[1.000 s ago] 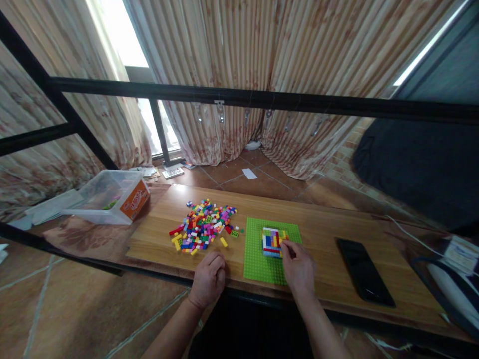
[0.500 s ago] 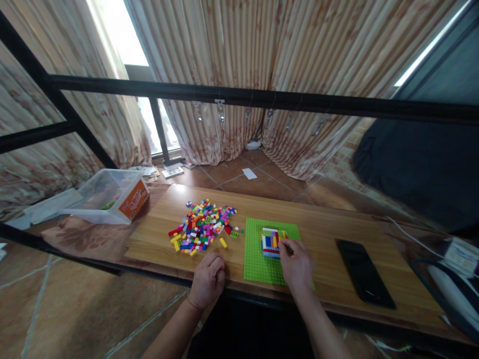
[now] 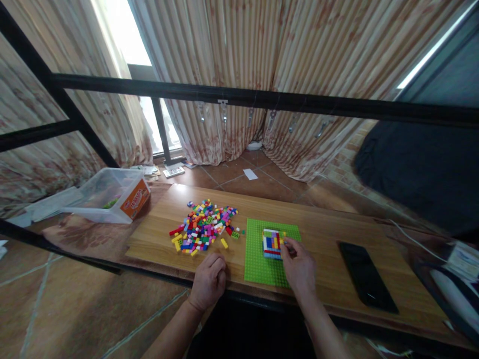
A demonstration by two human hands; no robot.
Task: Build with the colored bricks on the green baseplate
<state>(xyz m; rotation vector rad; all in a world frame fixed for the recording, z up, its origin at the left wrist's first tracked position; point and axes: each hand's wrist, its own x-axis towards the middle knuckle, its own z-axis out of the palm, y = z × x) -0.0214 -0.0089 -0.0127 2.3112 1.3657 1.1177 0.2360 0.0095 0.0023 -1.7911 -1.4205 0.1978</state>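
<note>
A green studded baseplate [image 3: 262, 269] lies on the wooden board, carrying a low block of multicoloured toy bricks [image 3: 271, 244]. At the right side of that block is my right hand [image 3: 299, 267], thumb and fingers pinched together. Whatever sits between its fingertips is too small or hidden to make out. My left hand [image 3: 208, 280] rests closed at the board's front edge, left of the baseplate, and its curled fingers hide any contents. Beyond it spreads a pile of loose toy bricks [image 3: 205, 227] in many colours, with a yellow brick [image 3: 224, 243] lying a little apart.
A black phone-like slab [image 3: 366, 276] lies on the right of the wooden board [image 3: 322, 234]. To the left stands a clear plastic bin [image 3: 101, 214] with an orange label. A dark metal bar [image 3: 239, 94] crosses in front of the curtains, above the board.
My right hand has shifted very slightly at the right side of the brick block, its fingers still pinched. The left hand keeps its place. The whole view has moved a little.
</note>
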